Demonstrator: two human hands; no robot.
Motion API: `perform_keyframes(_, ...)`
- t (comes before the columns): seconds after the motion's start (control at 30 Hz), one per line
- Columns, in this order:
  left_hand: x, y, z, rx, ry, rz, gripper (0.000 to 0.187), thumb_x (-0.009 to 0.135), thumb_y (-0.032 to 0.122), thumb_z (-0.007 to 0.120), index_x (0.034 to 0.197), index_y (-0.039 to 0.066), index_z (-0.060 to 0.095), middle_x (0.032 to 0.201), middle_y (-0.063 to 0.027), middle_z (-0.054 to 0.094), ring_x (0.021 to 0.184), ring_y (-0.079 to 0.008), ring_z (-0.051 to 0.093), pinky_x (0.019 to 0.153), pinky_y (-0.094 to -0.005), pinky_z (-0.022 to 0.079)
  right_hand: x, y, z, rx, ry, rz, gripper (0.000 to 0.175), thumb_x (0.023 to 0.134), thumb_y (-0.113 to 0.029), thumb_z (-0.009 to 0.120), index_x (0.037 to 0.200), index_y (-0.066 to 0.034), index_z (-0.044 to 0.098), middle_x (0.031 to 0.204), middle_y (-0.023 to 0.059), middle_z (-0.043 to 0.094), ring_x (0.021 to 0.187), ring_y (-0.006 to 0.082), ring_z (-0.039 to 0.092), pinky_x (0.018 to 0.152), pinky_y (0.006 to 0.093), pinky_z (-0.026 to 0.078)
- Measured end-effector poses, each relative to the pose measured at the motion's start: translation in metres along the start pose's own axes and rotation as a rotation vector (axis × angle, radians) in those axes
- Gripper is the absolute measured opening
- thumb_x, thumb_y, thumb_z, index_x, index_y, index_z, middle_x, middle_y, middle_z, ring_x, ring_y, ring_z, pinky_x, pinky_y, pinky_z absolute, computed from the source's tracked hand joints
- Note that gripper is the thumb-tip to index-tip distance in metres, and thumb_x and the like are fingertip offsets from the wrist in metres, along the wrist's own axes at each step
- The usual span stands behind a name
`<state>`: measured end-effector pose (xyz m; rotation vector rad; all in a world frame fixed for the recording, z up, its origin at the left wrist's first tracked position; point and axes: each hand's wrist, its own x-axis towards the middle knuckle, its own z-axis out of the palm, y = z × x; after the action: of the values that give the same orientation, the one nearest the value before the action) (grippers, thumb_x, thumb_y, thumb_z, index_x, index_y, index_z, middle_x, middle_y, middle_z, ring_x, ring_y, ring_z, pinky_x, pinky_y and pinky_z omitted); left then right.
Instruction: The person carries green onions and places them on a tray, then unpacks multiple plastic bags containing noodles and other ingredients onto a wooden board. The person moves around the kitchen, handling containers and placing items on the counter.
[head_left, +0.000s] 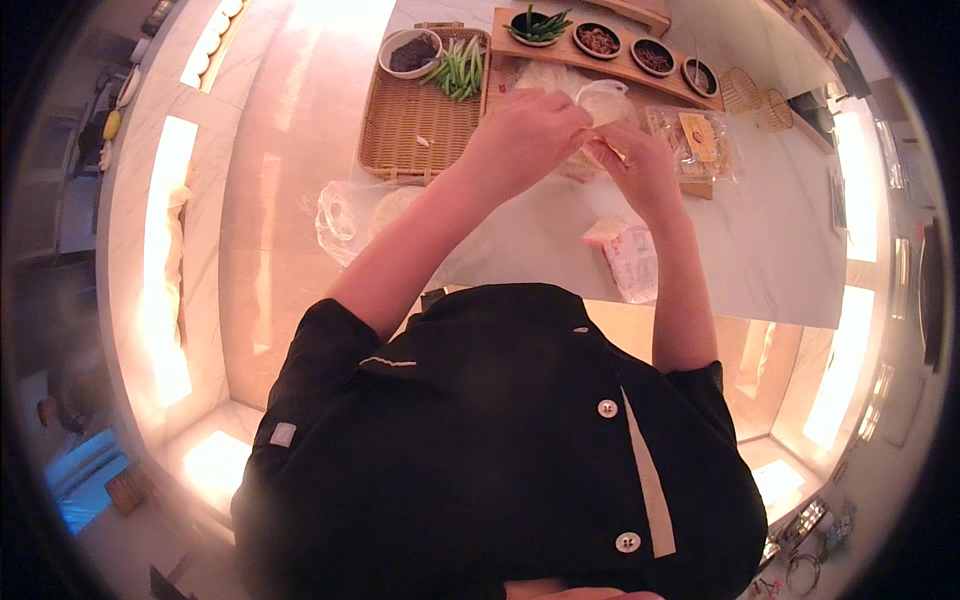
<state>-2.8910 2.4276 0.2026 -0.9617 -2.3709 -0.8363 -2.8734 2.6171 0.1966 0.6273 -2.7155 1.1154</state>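
My left hand (534, 135) and my right hand (634, 159) meet over the marble counter, fingertips pinched close together. Between and behind them lies a clear plastic bag (606, 96) with pale contents; both hands seem to pinch its film, though the grip is partly hidden. To the left a woven tray (420, 124) holds a white bowl of dark food (411, 54) and a bunch of green vegetables (459, 69). Right of my right hand is a clear food packet with a yellow label (699, 142). A red-and-white printed packet (631, 262) lies beside my right forearm.
Along the back, a wooden stand (630, 67) carries several small dark bowls, one with green pieces (538, 28). Wire holders (742, 90) stand at its right end. Another clear plastic bag (345, 217) lies beyond my left forearm. Bright light strips edge the surroundings.
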Motion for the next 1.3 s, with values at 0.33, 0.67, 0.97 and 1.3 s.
perform_keyframes(0.33, 0.007, 0.013, -0.020, -0.241, -0.225, -0.151, 0.011, 0.080, 0.013, 0.055, 0.079, 0.002, 0.053, 0.074, -0.0126, 0.054, 0.073, -0.0311, 0.057, 0.066, -0.0384, 0.047, 0.003, -0.011, -0.005, -0.151, -0.069, -0.265, 0.013, 0.077, -0.014, 0.061, 0.085, -0.0075, 0.053, 0.075, 0.0104, 0.057, 0.068, 0.0318, 0.057, 0.058, 0.0400, 0.044)
perform_keyframes(0.67, -0.023, -0.001, 0.008, -0.425, -0.303, -0.361, 0.019, 0.086, 0.017, 0.049, 0.082, -0.001, 0.053, 0.077, -0.0174, 0.055, 0.077, -0.0341, 0.054, 0.069, -0.0392, 0.044, 0.000, -0.059, -0.028, -0.102, 0.002, -0.634, 0.021, 0.067, -0.015, 0.067, 0.084, -0.0108, 0.055, 0.073, 0.0044, 0.056, 0.064, 0.0238, 0.056, 0.056, 0.0363, 0.044)
perform_keyframes(0.97, -0.045, -0.051, -0.002, -0.073, 0.011, -0.614, 0.022, 0.088, 0.019, 0.047, 0.085, -0.002, 0.053, 0.081, -0.0188, 0.057, 0.080, -0.0352, 0.056, 0.073, -0.0397, 0.044, -0.020, -0.017, -0.056, -0.154, 0.587, -0.235, 0.012, 0.078, -0.010, 0.062, 0.086, -0.0025, 0.058, 0.077, 0.0078, 0.059, 0.067, 0.0234, 0.057, 0.064, 0.0311, 0.048)
perform_keyframes(1.3, -0.043, -0.005, -0.003, -0.153, 0.150, -0.513, 0.018, 0.080, 0.007, 0.055, 0.097, 0.004, 0.060, 0.097, -0.0118, 0.059, 0.099, -0.0279, 0.055, 0.087, -0.0341, 0.043, -0.047, -0.008, -0.049, -0.062, 0.684, -0.105, 0.011, 0.088, -0.010, 0.059, 0.081, -0.0027, 0.056, 0.072, 0.0063, 0.057, 0.062, 0.0198, 0.055, 0.058, 0.0290, 0.046)
